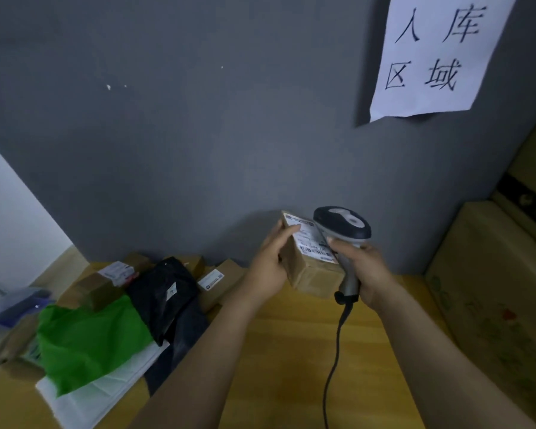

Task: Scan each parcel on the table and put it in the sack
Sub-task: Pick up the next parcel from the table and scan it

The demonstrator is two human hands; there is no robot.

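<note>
Both hands work above the table [291, 360]. The left hand [268, 261] grasps a small parcel [310, 267] by its left side, with the thumb lying along the top edge. The right hand [364, 267] is closed round the grey handle of a barcode scanner [342, 226]. A dark cable [334, 351] trails from the handle toward the viewer across the smooth, yellowish wood. The parcel is a brown cardboard box wrapped in glossy tape. It is tilted so that its white shipping label [310, 239] faces up, just under the scanner's rounded, dark blue head. This hold seems meant to present the barcode squarely to the reading window.

Unscanned parcels lie heaped at the left of the table, probably kept apart from the working space. Nearest is a flat white mailer [106, 388], with a crumpled green plastic bag [87, 339] on top of it. Beside them lies a limp black poly bag [164, 292] with a small label. Behind these, several taped brown boxes [96, 291] stand against the wall, some with white labels.

Large printed cartons [492, 289] are stacked at the right edge. A matte grey wall [198, 134] closes the scene and carries a white paper sign [437, 54] with black characters. No sack can be identified in view.
</note>
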